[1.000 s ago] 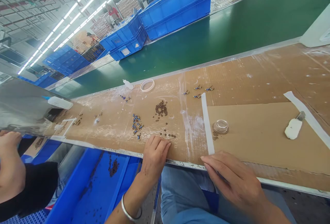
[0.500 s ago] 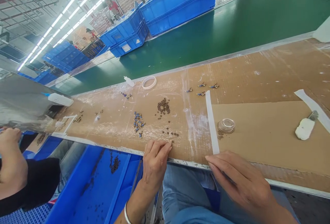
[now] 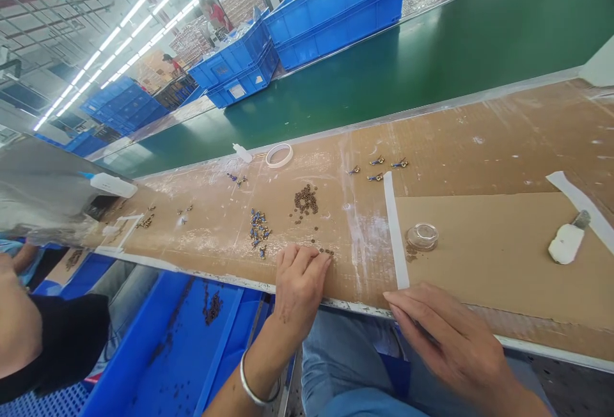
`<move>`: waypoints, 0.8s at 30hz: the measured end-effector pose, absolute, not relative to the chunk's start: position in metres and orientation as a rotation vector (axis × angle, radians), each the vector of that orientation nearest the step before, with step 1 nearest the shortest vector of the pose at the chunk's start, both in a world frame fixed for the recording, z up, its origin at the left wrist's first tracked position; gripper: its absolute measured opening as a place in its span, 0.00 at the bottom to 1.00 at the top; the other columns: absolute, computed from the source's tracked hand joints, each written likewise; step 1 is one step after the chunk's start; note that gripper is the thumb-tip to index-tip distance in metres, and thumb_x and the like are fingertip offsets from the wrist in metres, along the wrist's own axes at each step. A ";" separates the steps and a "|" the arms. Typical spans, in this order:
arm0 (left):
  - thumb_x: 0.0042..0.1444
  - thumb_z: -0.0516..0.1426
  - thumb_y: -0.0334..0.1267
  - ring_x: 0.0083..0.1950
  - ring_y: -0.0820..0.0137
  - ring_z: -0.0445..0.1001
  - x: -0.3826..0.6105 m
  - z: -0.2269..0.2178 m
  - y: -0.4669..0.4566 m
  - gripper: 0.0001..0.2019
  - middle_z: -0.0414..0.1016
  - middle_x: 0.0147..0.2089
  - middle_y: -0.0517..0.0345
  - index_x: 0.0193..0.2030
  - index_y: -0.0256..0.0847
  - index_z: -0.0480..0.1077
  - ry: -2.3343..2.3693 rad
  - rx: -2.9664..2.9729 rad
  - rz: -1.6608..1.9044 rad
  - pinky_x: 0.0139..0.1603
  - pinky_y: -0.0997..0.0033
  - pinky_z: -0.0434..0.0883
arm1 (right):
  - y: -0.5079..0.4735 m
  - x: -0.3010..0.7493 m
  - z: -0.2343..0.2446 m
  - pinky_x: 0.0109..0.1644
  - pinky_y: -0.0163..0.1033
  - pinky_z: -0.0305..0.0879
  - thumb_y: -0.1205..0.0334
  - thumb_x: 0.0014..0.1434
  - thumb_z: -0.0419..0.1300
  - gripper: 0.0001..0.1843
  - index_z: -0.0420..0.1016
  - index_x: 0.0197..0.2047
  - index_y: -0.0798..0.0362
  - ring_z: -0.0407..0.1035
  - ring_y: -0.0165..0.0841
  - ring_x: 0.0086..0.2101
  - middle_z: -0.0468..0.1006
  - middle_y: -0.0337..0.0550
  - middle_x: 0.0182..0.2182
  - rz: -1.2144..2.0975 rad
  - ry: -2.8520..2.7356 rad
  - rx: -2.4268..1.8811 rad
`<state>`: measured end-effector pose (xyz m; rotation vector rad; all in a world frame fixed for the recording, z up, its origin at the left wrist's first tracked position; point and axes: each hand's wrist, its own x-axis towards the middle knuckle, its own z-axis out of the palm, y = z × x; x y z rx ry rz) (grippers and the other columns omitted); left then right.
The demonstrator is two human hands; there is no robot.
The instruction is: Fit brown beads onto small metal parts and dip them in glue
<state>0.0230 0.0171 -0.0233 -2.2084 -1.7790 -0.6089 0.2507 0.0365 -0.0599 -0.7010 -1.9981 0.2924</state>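
Observation:
My left hand lies palm down on the near edge of the cardboard-covered bench, fingers together and stretched, the tips touching a short row of small brown beads. My right hand rests flat and open at the bench edge, just below the strip of white tape. A pile of brown beads and a cluster of blue-and-gold clasps lie beyond my left hand. Neither hand holds anything.
A clear round dish sits right of the tape, a white scraper farther right. A tape roll, a small white bottle and several gold-blue charms lie farther back. Blue bin below. Another person's arm at left. Green conveyor behind.
My left hand has slid forward and a little right onto the bench until its fingertips reach the row of beads. My right hand has stayed put.

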 end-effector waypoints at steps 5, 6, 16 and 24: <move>0.64 0.57 0.31 0.37 0.65 0.64 0.027 -0.023 0.028 0.06 0.77 0.35 0.56 0.38 0.40 0.75 -1.672 -2.228 -0.415 0.40 0.62 0.60 | 0.036 0.251 -0.061 0.46 0.36 0.72 0.75 0.62 0.58 0.12 0.73 0.48 0.56 0.73 0.28 0.37 0.78 0.42 0.35 0.336 -1.964 -0.708; 0.64 0.56 0.30 0.37 0.65 0.64 0.028 -0.023 0.029 0.06 0.76 0.35 0.56 0.37 0.40 0.74 -1.657 -2.237 -0.370 0.41 0.62 0.60 | 0.036 0.251 -0.061 0.46 0.36 0.72 0.75 0.62 0.58 0.12 0.73 0.48 0.56 0.73 0.28 0.37 0.78 0.42 0.35 0.338 -1.960 -0.711; 0.64 0.55 0.30 0.38 0.64 0.63 0.030 -0.022 0.028 0.05 0.76 0.36 0.55 0.39 0.38 0.73 -1.572 -2.416 -0.352 0.41 0.61 0.59 | 0.037 0.251 -0.060 0.48 0.35 0.71 0.74 0.62 0.57 0.10 0.74 0.46 0.58 0.72 0.27 0.36 0.78 0.42 0.35 0.331 -1.949 -0.723; 0.67 0.53 0.30 0.38 0.65 0.64 0.022 -0.017 0.011 0.09 0.79 0.40 0.55 0.49 0.40 0.71 -1.633 -2.431 -0.459 0.40 0.61 0.59 | 0.037 0.250 -0.058 0.47 0.36 0.72 0.73 0.63 0.57 0.09 0.74 0.46 0.57 0.72 0.28 0.36 0.79 0.42 0.34 0.300 -1.957 -0.738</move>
